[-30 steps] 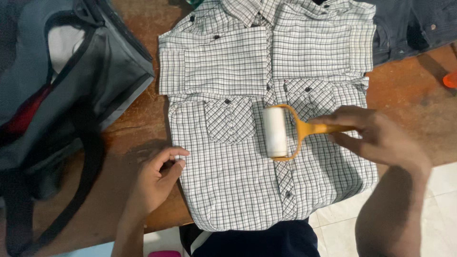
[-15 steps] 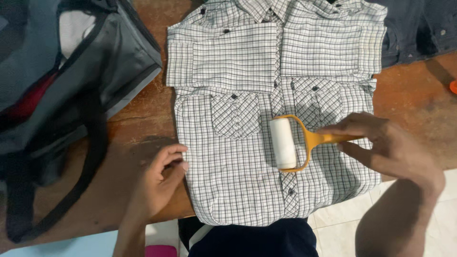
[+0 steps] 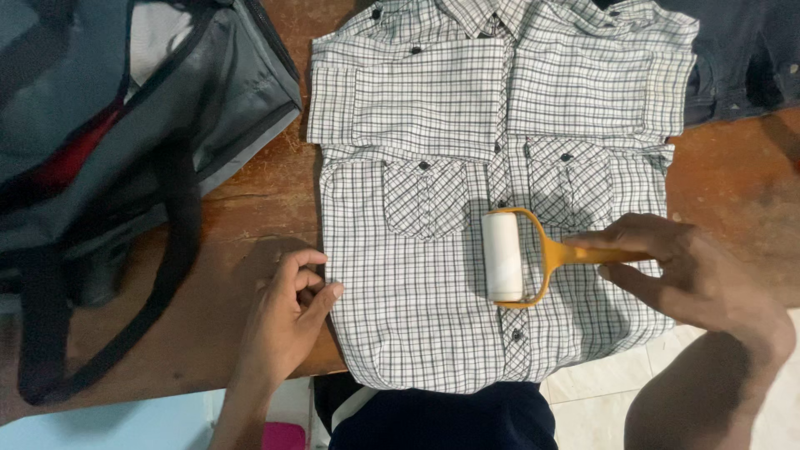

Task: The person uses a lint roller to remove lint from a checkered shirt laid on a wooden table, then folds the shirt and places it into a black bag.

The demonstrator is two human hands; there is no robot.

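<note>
Lint roller (image 3: 502,257) on checked shirt (image 3: 433,108) | right hand (image 3: 683,271) fingers pinching orange handle | left hand (image 3: 287,312) fingers curled, seemingly pinning hem

Watching the head cam feed here and I'm only seeing two bare hands and forearms. The left hand (image 3: 287,321) is showing no ring, no watch, no glove, and the forearm behind it is coming up uncovered from the bottom edge. Same deal with the right hand (image 3: 692,271): nothing worn on fingers or wrist, no sleeve reaching the forearm. Short, plain nails are showing on the left fingers.
</note>
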